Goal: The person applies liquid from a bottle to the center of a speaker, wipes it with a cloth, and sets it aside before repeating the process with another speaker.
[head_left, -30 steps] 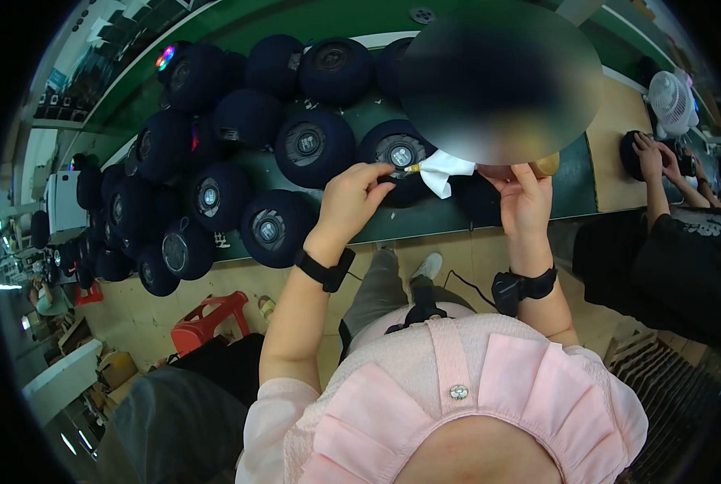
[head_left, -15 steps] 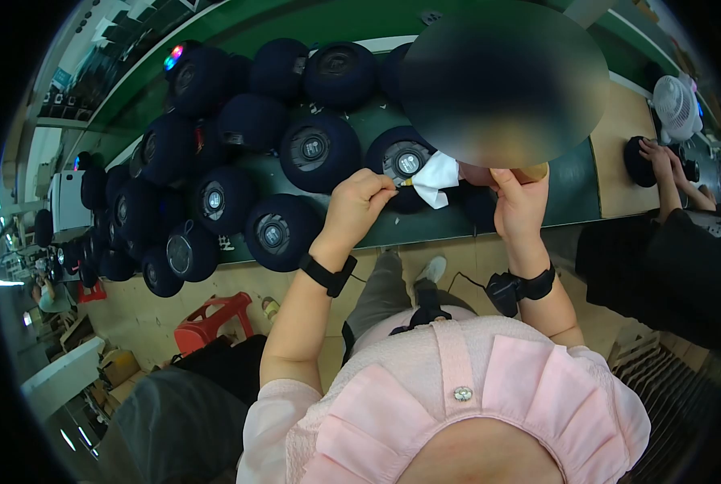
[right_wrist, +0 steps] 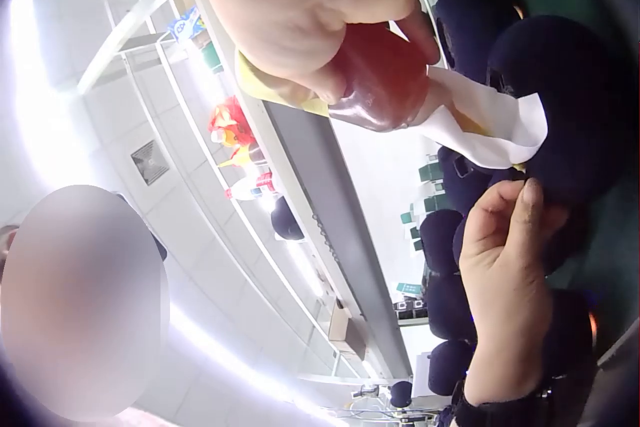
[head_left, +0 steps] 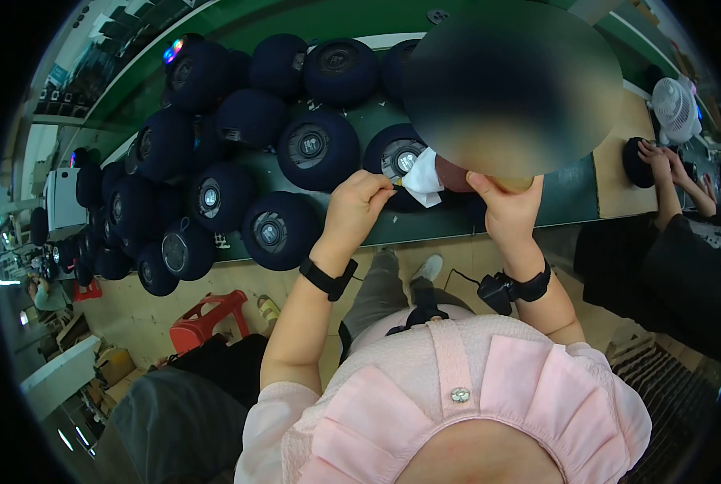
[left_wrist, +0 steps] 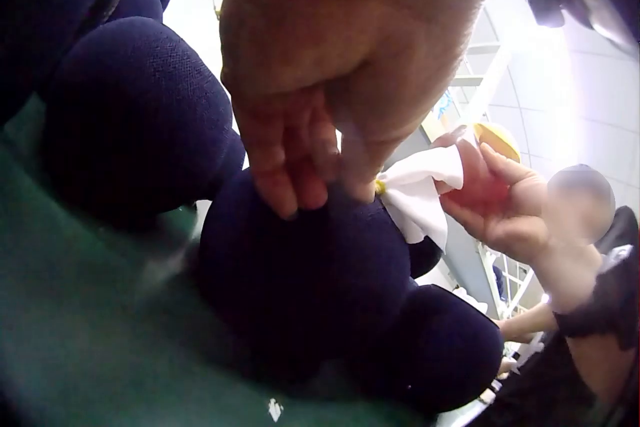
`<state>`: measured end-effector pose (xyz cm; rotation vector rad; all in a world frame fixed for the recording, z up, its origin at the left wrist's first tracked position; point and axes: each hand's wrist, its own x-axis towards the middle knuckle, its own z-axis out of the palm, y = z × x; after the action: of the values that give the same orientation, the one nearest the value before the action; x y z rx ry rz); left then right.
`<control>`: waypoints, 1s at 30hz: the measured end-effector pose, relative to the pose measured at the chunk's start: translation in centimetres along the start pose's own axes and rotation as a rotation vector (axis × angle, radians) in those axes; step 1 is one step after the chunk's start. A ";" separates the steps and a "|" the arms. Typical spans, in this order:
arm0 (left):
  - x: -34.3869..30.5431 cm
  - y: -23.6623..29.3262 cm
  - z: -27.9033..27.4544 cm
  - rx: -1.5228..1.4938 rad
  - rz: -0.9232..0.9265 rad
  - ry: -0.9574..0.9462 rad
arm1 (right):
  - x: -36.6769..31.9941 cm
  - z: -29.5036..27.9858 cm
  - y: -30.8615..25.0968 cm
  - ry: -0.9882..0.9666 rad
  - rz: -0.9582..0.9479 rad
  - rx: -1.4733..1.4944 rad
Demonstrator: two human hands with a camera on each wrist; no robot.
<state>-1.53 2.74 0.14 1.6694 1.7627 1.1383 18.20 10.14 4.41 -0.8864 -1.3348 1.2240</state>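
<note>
In the head view the left hand [head_left: 352, 211] pinches thumb and fingers together at the small yellow tip [head_left: 398, 183] poking out of a white cloth or paper [head_left: 423, 179]. The right hand [head_left: 512, 211] grips a reddish-brown bottle [head_left: 453, 173] with a yellow end, held sideways; a blurred oval hides part of it. The right wrist view shows the bottle [right_wrist: 385, 82] in the curled fingers, its white wrap [right_wrist: 490, 132] towards the left hand [right_wrist: 508, 292]. Below the left hand [left_wrist: 340, 57] sits a round dark-blue speaker [left_wrist: 305, 277].
Many round dark-blue speakers [head_left: 318, 151] cover the green table [head_left: 566, 194], some stacked at the left. A red stool [head_left: 210, 321] stands on the floor. Another person's hands hold a dark round object [head_left: 639, 163] at the right, near a white fan [head_left: 675, 110].
The right hand and the bottle have shifted left and a little down in the head view. The left hand has moved slightly and stays pinched at the yellow tip.
</note>
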 end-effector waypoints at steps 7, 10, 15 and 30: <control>0.0 -0.3 0.1 0.002 0.009 0.022 | -1.2 0.2 -1.8 -0.064 -0.155 -0.246; -0.2 -0.5 0.1 0.036 0.024 0.034 | -1.4 -0.2 -1.7 -0.119 -0.151 -0.292; -0.4 -0.3 0.1 0.036 0.012 0.047 | -1.3 -1.4 -0.6 -0.071 -0.097 -0.314; 0.0 0.1 0.1 0.029 -0.026 0.028 | -1.7 -1.3 -1.1 0.007 -0.009 -0.169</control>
<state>-1.39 2.78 0.14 1.6496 1.8216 1.1353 19.86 8.51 5.00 -1.0007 -1.4508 1.1121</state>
